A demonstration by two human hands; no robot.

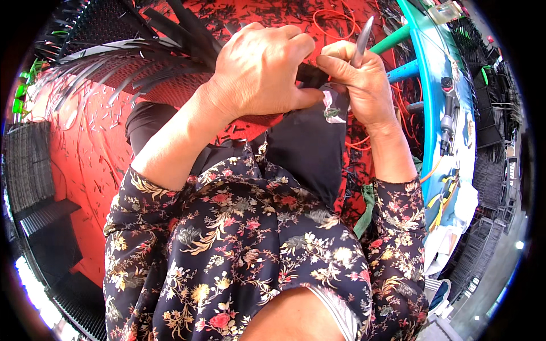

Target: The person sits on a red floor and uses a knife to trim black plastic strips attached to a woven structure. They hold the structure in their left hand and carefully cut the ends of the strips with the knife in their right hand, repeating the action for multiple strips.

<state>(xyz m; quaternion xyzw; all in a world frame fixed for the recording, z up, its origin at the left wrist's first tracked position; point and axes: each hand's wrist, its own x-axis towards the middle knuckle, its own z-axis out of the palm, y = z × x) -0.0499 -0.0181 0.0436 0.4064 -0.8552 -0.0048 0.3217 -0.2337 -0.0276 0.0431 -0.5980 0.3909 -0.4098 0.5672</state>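
Note:
My left hand (259,71) is closed over a bundle of flat black strips (136,57) that fan out to the left from a woven black panel. My right hand (358,82) sits right beside it, gripping a slim grey metal tool (362,41) that points up and away. The two hands touch at the thumbs over the end of a black strip (313,74). Below them lies dark cloth on my lap (310,148). A small pale scrap (333,108) hangs under my right thumb.
A red mat (85,153) strewn with cut black strip pieces covers the floor. Orange cord (333,23) loops at the top. A blue and green frame (438,85) with a cabled tool stands at right. Stacks of woven black panels (34,170) sit at left.

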